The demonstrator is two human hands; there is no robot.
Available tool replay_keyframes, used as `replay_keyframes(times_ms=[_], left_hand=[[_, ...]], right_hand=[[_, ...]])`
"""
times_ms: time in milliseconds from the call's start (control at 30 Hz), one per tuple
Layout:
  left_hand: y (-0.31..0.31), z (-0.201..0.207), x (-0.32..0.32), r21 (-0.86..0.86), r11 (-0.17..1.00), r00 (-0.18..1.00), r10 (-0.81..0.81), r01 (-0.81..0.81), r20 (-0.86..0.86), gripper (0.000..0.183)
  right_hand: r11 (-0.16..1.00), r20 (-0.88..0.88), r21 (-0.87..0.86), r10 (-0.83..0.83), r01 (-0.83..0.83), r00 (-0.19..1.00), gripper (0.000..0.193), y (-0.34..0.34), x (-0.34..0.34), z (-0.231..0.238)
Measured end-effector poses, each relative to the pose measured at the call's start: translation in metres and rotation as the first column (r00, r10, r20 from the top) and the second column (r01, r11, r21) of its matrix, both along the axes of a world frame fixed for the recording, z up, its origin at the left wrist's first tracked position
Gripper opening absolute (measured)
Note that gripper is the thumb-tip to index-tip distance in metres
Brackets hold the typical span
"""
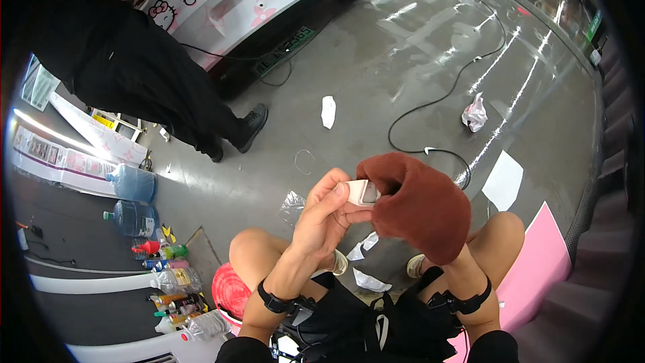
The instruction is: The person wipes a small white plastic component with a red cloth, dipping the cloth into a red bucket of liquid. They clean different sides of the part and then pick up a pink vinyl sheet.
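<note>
Left hand (319, 220), centre near side, had thumb and fingers pinching a small white block (356, 193) with a greyish far end; looked light, stiff, maybe slick, so best gripped by its flat sides. Just right of it, at the block's end (contact unclear), sat a reddish-brown cloth (430, 212), probably light, soft and hard to damage, best held by its thick folded rim; it hid the right hand, so couldn't tell those fingers' state.

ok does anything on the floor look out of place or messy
Yes: a crumpled whitish sheet and several flat white scraps lie scattered on the gray floor, looking like litter, and a black cable curves loosely across it.
</note>
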State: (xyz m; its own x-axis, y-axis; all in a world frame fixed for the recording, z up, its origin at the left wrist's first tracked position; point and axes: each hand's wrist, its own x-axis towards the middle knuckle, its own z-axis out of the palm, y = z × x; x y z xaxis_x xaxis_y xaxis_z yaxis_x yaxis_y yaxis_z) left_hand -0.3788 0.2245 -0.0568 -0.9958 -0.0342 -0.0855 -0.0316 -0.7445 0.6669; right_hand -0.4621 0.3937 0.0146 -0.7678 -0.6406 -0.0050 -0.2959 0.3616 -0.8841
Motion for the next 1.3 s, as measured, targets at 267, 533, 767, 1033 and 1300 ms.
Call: replay_keyframes(times_ms=[267, 533, 767, 1033, 1300], left_hand=[[0.007, 0.002, 0.003, -0.217, 0.969, 0.992, 0.125, -0.121, 0.006, 0.013], [0.010, 0.007, 0.008, -0.269, 0.955, 0.991, 0.132, -0.128, 0.000, 0.014], [0.010, -0.003, 0.015, -0.448, 0.886, 0.993, 0.111, -0.121, -0.050, 0.011], [0.008, 0.004, 0.013, -0.449, 0.872, 0.977, 0.213, -0.193, -0.005, 0.013], [0.003, -0.002, 0.015, -0.426, 0.877, 0.975, 0.189, -0.222, -0.119, 0.009]], right_hand=[[0.965, -0.403, -0.260, -0.142, 0.035, 0.904, 0.026, -0.008, 0.012, -0.039], [0.967, -0.369, -0.234, -0.183, 0.100, 0.911, 0.022, -0.013, 0.018, -0.025], [0.963, -0.435, -0.266, -0.077, -0.047, 0.897, 0.024, 0.002, 0.011, -0.044], [0.992, -0.587, -0.126, -0.087, 0.015, 0.805, 0.022, -0.010, 0.015, -0.035], [0.914, -0.473, -0.402, -0.153, -0.058, 0.868, 0.027, -0.021, 0.011, -0.054]])
